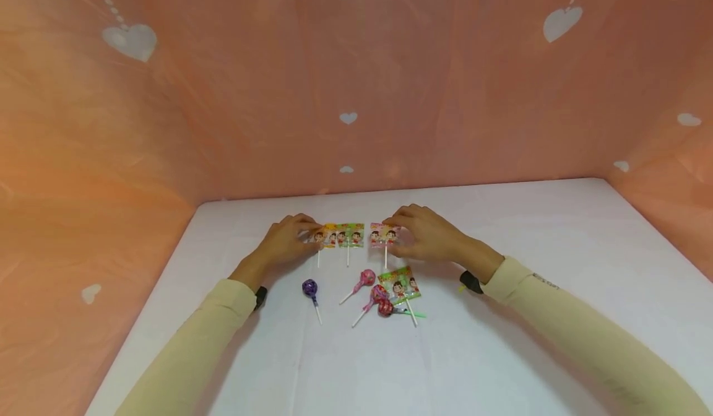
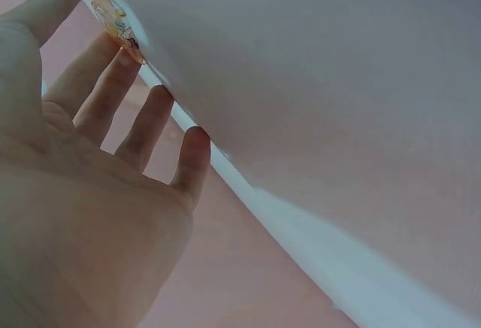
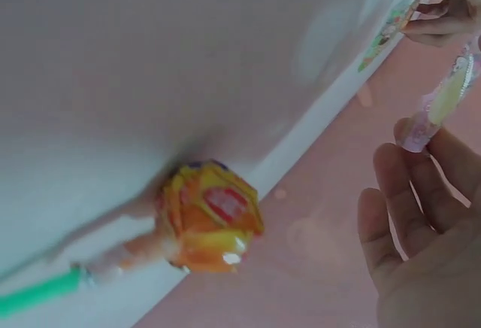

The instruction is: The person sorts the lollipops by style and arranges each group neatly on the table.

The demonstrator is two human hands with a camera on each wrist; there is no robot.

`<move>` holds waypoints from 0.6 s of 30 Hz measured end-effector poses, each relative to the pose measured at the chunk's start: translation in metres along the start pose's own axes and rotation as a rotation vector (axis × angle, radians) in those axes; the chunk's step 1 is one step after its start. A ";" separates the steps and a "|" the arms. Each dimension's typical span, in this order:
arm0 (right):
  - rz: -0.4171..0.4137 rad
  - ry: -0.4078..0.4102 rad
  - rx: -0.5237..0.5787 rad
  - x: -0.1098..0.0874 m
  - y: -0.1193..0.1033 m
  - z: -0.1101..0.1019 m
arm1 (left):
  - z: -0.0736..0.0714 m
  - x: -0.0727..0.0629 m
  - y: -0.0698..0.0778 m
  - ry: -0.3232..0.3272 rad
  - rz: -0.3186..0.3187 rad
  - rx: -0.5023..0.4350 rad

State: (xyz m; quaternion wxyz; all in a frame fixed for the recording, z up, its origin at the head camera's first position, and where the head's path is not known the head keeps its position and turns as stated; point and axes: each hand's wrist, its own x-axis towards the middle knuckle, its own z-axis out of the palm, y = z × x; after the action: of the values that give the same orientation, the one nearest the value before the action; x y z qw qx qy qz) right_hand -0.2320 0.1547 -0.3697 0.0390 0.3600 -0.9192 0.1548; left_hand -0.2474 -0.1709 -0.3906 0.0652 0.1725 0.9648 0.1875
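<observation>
My left hand [image 1: 286,239] pinches the edge of an orange-wrapped flat lollipop [image 1: 330,236] between thumb and fingertips; the left wrist view shows this packet [image 2: 116,18] at the finger ends. Right beside it lies a green-wrapped flat lollipop [image 1: 350,235], its white stick toward me. Across a small gap, my right hand [image 1: 429,235] grips a pink-wrapped flat lollipop [image 1: 384,235] by its right side. In the right wrist view the pink packet [image 3: 443,102] is raised at an angle over the fingers. All three line up in a row, sticks pointing toward me.
Nearer to me lie a purple ball lollipop [image 1: 309,288], two pink ones [image 1: 367,277], a red one [image 1: 385,307] and another green packet [image 1: 398,284]. An orange-yellow ball lollipop [image 3: 210,215] sits by my right wrist. Behind the white table [image 1: 501,212] hangs a pink cloth [image 1: 423,94].
</observation>
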 end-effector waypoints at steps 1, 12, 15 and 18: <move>0.006 -0.003 0.002 0.000 0.001 0.001 | 0.000 0.000 0.000 0.002 0.003 0.000; 0.013 -0.020 -0.019 0.001 0.006 0.011 | 0.004 0.001 0.003 0.006 0.011 0.008; -0.028 -0.009 -0.075 0.003 0.008 0.012 | 0.003 0.001 0.003 0.012 0.020 0.010; -0.061 -0.001 -0.117 0.004 0.010 0.011 | 0.003 0.001 0.004 0.016 0.019 0.003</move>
State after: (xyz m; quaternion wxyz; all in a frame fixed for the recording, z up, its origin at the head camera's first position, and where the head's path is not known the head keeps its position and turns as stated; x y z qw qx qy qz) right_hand -0.2413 0.1559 -0.3822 0.0642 0.3848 -0.9154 0.0992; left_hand -0.2467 -0.1658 -0.3917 0.0554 0.1801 0.9639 0.1880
